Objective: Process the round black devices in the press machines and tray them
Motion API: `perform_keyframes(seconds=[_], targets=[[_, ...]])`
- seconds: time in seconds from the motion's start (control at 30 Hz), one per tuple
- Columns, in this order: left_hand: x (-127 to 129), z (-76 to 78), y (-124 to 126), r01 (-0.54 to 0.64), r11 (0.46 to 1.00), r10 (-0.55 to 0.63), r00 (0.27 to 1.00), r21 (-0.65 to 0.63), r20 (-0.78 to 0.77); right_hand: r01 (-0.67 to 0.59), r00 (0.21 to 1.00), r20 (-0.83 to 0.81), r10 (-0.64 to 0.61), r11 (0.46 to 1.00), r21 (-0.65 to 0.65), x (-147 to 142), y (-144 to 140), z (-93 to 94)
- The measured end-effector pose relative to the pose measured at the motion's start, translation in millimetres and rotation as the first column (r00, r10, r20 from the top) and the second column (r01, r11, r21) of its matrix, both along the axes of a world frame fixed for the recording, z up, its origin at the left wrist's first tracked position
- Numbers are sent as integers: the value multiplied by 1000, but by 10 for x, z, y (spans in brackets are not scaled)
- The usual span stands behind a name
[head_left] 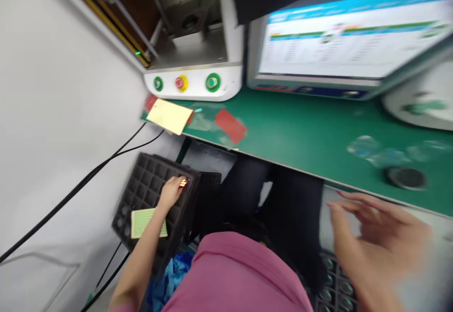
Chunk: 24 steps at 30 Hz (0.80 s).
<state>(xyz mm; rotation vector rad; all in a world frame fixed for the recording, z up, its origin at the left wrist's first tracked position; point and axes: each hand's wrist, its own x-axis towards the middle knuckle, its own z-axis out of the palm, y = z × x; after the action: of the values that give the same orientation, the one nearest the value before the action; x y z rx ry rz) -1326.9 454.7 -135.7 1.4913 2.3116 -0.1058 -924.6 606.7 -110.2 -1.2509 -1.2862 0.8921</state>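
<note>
My left hand (170,193) reaches down to the black compartment tray (146,180) at the lower left. Its fingers are closed on a small round part (183,183) with glowing orange spots, at the tray's upper right corner. Beneath my left forearm a pale green printed card (141,222) lies on the tray. My right hand (382,241), smeared by motion, hangs in front of the table edge at the right. Its thumb and fingers are apart with nothing visible between them. A second black tray (336,283) holding several round parts is partly hidden beside that hand.
On the green tabletop (283,128) are a cream card (170,116), red labels (230,126), clear round pieces (364,147) and a dark disc (406,178). Behind stand a machine's button panel (196,83) and a monitor (347,43). Black cables (95,169) run along the left.
</note>
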Motion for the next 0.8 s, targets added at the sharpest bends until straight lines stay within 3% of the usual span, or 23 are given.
perform_keyframes(seconds=[0.07, 0.2, 0.33, 0.43, 0.63, 0.8], targets=[[-37, -20, 16, 47, 997, -48, 999, 58, 10, 82, 979, 183, -89, 996, 43, 96, 94, 12], [-64, -59, 22, 75, 981, -72, 997, 181, -22, 209, 847, 476, -238, 971, 113, 356, 390, 25], [30, 2, 36, 52, 949, -20, 994, 311, -106, 213, 770, 606, -200, 976, 51, 564, 758, -63], [165, 84, 111, 90, 923, -51, 992, 373, -114, 184, 754, 645, -120, 982, -32, 608, 923, -122], [530, 249, 443, 245, 837, -232, 969, 489, -88, 253, 774, 614, -152, 964, -80, 595, 930, -226], [1030, 433, 905, 250, 815, -347, 933, 522, 95, 245, 855, 484, -187, 968, -61, 589, 916, -209]])
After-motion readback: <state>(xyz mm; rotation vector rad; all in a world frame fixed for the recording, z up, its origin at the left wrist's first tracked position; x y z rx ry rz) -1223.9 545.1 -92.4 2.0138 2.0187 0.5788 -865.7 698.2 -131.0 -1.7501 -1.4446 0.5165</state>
